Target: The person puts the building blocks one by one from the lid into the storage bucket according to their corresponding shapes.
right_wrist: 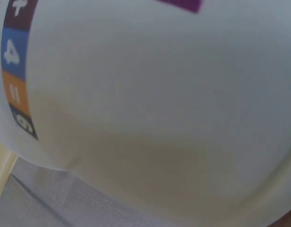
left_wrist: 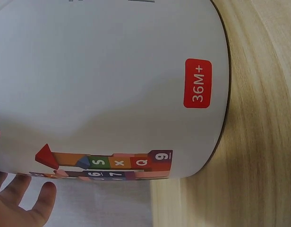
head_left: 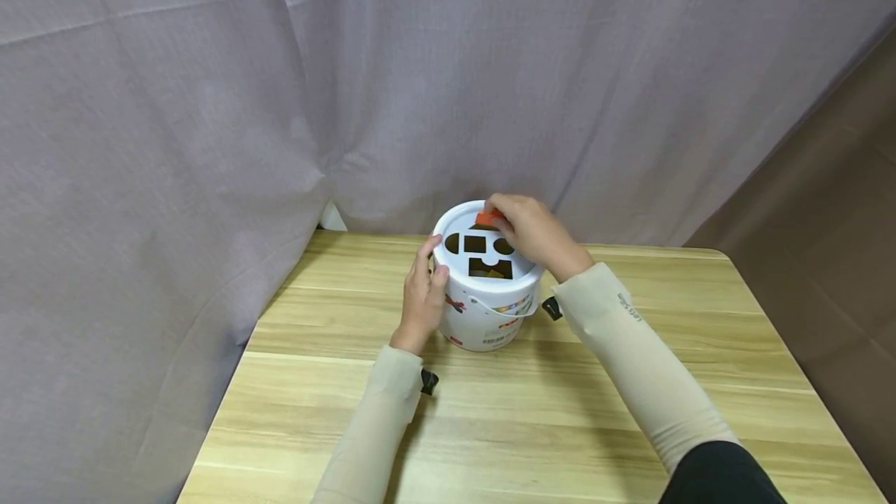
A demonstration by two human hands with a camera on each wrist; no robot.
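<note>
closest to the camera are two arms in beige sleeves [head_left: 633, 356] reaching out over a light wooden table [head_left: 532, 426]. a bit further in, the left hand [head_left: 420, 298] is on the left side of a white bucket [head_left: 483, 317], fingers wrapped against the wall up near the rim. in the left wrist view you only see a couple of fingertips [left_wrist: 22, 198] at the bottom left corner next to the bucket [left_wrist: 107, 80], which has a red "36m+" label [left_wrist: 198, 83] and a strip of coloured number blocks printed on it. the bucket stands upright on the table toward the back edge, roughly in the middle, and its lid [head_left: 462, 224] has shape cutouts in it: round ones, a square, and a bigger notched one. the right hand [head_left: 535, 233] is up on top at the far right part of the lid, pinching a small orange block [head_left: 488, 217] in its fingertips right at the lid surface. the right wrist view is basically just blurry bucket wall [right_wrist: 159, 104] with a number strip, the hand isn't really in it. behind everything hangs a greyish curtain [head_left: 350, 76].
</note>
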